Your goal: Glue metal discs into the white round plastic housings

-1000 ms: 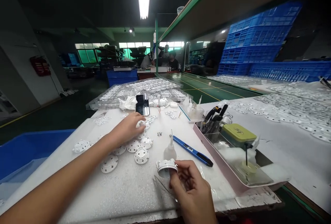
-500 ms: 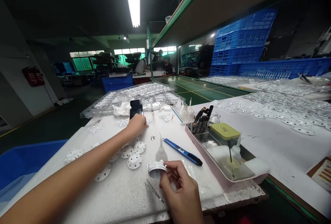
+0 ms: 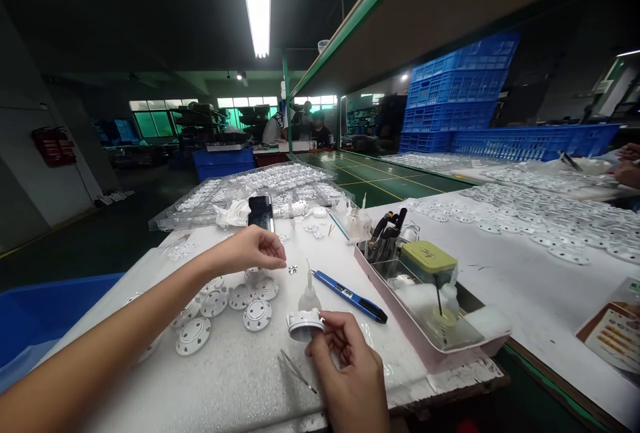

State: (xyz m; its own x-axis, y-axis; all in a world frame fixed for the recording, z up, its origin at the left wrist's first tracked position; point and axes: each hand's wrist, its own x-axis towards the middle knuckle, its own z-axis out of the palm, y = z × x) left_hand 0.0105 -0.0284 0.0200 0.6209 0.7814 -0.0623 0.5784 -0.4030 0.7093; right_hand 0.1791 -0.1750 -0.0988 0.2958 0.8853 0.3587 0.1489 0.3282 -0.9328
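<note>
My right hand [image 3: 353,373] grips a white round part [image 3: 305,325] by its right edge, thumb below and fingers behind, with its hollow underside facing me. My left hand [image 3: 257,248] hovers over the table, fingers bent and thumb slightly apart, nothing visible in them. Just beyond its fingertips lies a little heap of small shiny pieces [image 3: 293,270]. A dropper bottle [image 3: 309,294] stands behind the held part. Tweezers [image 3: 299,373] lie beside my right hand, and a blue utility knife [image 3: 350,296] rests farther right. White discs with dark holes [image 3: 257,314] lie under my left forearm.
A phone [image 3: 261,212] leans near clear trays of white parts [image 3: 260,183]. On the right sits a pink organizer box [image 3: 400,316] with a yellow-green tin [image 3: 429,256]. Blue crates [image 3: 455,90] are stacked beyond. A person's hands [image 3: 629,163] show at far right.
My left hand has drawn back from the phone toward the small shiny pieces. My right hand still holds the white part, nearly in place. Another person's hands have appeared at far right.
</note>
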